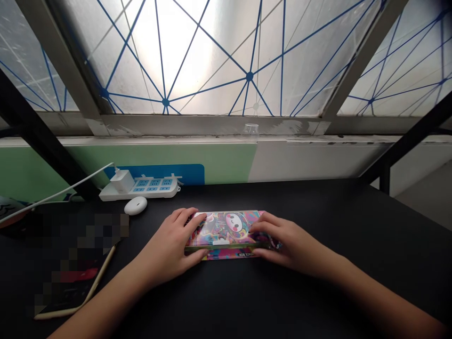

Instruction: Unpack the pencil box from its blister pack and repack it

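Looking down onto a black desk, with a colourful box lying flat near the middle, long side to the front. Left hand around the left end, fingers over the lid, thumb against the front. Right hand around the right end in much the same way, thumb also low at the front. Both gripping the box between fingers and thumb (how firmly, hard to say). Midway along the front edge, a white clasp, with the lid apparently down. Looks like a step of steadying or squaring up the box, with no finger on the clasp. For the next move, seems to call for an even hold at both ends if shifting it, or a thumb to the clasp if raising the lid. Farther back on the left, a white strip with a plug, and just in front, an oval case.
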Demonstrator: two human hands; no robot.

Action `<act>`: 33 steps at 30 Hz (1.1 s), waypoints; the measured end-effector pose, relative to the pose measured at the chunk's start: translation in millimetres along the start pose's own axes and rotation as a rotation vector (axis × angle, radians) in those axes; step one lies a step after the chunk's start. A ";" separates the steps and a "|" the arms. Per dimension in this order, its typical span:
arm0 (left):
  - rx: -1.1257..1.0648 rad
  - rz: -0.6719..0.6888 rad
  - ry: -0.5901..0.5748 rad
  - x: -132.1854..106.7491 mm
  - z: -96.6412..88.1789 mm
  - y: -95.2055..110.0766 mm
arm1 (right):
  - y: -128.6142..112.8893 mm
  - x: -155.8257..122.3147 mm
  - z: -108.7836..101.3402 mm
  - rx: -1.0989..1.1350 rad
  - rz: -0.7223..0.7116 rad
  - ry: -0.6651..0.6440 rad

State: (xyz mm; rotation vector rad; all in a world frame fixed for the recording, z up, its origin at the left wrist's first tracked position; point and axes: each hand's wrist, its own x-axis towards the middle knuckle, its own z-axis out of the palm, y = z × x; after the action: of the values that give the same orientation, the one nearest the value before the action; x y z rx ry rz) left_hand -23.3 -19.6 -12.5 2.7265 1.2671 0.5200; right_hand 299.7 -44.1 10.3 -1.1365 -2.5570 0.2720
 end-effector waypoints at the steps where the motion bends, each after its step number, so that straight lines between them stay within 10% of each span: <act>1: -0.014 0.002 0.001 0.3 -0.4 0.9 | 3.1 -0.1 -2.2 0.024 0.022 0.022; 14: 0.051 0.054 0.117 -0.6 -0.1 8.8 | 50.5 -2.9 3.8 0.175 0.226 0.060; 33: 0.333 0.142 0.395 -0.7 -18.7 17.4 | 9.7 -11.9 -14.6 -0.247 -0.041 0.397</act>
State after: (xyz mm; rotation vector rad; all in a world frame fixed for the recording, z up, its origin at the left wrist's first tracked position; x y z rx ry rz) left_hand -17.4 -32.6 8.7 3.1167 1.3503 0.9851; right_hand 319.2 -46.0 18.3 -1.0903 -2.2949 -0.2634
